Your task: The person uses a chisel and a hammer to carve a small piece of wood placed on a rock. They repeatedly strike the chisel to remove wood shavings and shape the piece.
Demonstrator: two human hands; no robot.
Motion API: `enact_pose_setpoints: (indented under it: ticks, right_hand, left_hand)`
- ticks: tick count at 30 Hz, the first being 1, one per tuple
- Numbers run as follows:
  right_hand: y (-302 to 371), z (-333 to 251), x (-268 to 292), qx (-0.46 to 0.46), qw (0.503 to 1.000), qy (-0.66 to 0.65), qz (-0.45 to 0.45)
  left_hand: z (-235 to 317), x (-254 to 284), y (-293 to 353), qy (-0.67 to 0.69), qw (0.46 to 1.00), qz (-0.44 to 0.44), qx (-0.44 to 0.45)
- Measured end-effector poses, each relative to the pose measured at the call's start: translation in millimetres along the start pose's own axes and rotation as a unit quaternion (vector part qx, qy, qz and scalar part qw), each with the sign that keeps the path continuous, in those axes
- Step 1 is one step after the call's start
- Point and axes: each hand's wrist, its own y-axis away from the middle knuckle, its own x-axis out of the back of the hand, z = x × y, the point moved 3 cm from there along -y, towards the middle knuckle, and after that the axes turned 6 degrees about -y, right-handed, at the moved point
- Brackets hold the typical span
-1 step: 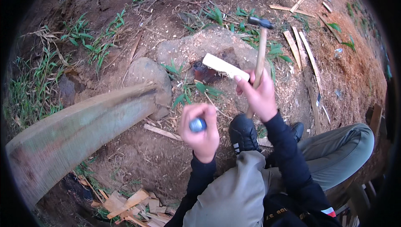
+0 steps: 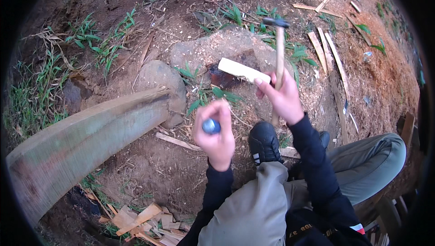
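Observation:
My right hand point(image 2: 285, 96) is closed around the wooden handle of a hammer point(image 2: 279, 49), whose dark head points away from me. Between its thumb and fingers the same hand pinches a pale, roughly cut block of wood point(image 2: 240, 69). My left hand point(image 2: 215, 135) is wrapped round a tool with a blue, rounded handle end point(image 2: 211, 126); the rest of that tool is hidden by the hand, so its kind does not show. The block hangs above a flat stone point(image 2: 199, 51) with a dark hollow.
A thick wooden plank point(image 2: 90, 133) slants in from the left, its end against a rounded stone point(image 2: 165, 78). Wood offcuts point(image 2: 145, 221) are heaped at lower left. Thin strips point(image 2: 335, 60) and sawdust lie at right. My shoe point(image 2: 264, 144) is just below the hands.
The hammer has swung slightly to the left in my right hand, with its head a little farther off. My left hand has shifted slightly left and away from me. Both grips are the same.

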Motion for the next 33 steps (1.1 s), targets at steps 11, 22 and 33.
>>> enact_pose_setpoints:
  ticks: [11,22,33]
  right_hand:
    - [-73.6,-12.9,-4.2,0.139,0.942,0.291,-0.097]
    - [-74.0,-13.7,-3.1,0.117,0.953,0.276,-0.046]
    - [-74.6,-14.9,-6.8,0.133,0.949,0.277,-0.067]
  left_hand:
    - [-1.7,5.4,-56.0,0.279,0.953,0.039,0.112]
    - [32.4,-6.0,-103.0,0.295,0.953,0.06,-0.047]
    - [27.1,-46.3,-106.9,0.211,0.942,0.125,-0.231]
